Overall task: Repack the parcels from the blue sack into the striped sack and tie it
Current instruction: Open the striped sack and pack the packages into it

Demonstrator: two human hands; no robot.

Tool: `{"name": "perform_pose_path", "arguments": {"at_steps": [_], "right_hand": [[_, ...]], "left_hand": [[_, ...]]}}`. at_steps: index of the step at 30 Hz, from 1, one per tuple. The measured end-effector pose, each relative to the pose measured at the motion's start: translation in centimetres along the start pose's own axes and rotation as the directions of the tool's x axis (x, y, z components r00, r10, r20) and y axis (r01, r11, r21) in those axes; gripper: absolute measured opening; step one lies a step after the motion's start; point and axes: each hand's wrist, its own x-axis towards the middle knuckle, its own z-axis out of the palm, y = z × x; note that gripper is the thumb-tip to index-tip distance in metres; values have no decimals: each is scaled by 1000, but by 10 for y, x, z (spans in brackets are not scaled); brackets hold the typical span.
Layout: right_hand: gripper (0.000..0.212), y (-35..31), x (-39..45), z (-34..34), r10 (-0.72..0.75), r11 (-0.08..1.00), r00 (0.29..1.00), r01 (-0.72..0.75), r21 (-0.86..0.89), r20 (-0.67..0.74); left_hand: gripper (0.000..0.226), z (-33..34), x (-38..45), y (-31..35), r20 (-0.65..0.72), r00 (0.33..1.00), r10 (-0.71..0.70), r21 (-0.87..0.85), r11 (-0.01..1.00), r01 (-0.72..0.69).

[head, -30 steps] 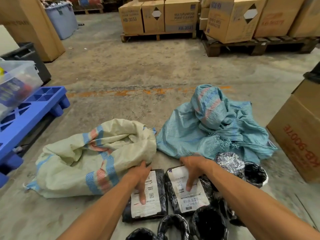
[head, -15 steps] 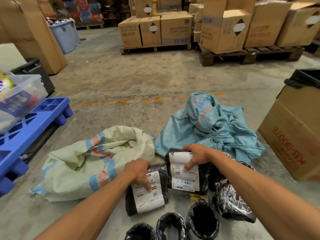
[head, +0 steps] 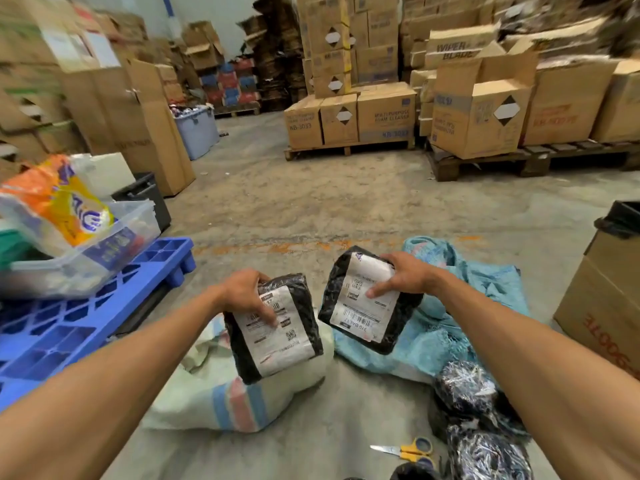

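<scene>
While my left hand (head: 244,294) and right hand (head: 403,277) each gripped a black parcel, the striped sack (head: 221,393) and blue sack (head: 450,327) lay on bare concrete floor (head: 311,202) among stacked cartons (head: 384,112).

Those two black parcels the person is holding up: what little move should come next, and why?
Probably lower the left parcel, gripped by the left hand, into the striped sack right beneath it, since that is where the parcels belong. The right hand holds the other parcel over the blue sack, so it should follow. I cannot see the sack's mouth.
</scene>
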Motion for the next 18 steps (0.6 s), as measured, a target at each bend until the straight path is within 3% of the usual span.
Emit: {"name": "perform_pose_path", "arguments": {"at_steps": [5, 10, 16, 18], "right_hand": [[56, -32, 30, 18, -130, 987, 987, 138, 79, -94], [54, -46, 78, 69, -161, 973, 979, 179, 143, -125], [77, -57, 144, 135, -137, 979, 985, 151, 136, -105], [74, -56, 160, 150, -120, 983, 987, 133, 123, -107]], "left_hand": [[42, -41, -7, -19, -89, 994, -70, -43, 997, 67], [71, -56, 8, -73, -115, 985, -126, -113, 987, 113], [70, -40, 48, -162, -18, 984, -177, -210, 963, 170], [68, -27, 61, -185, 29, 979, -200, -238, 950, 201]]}}
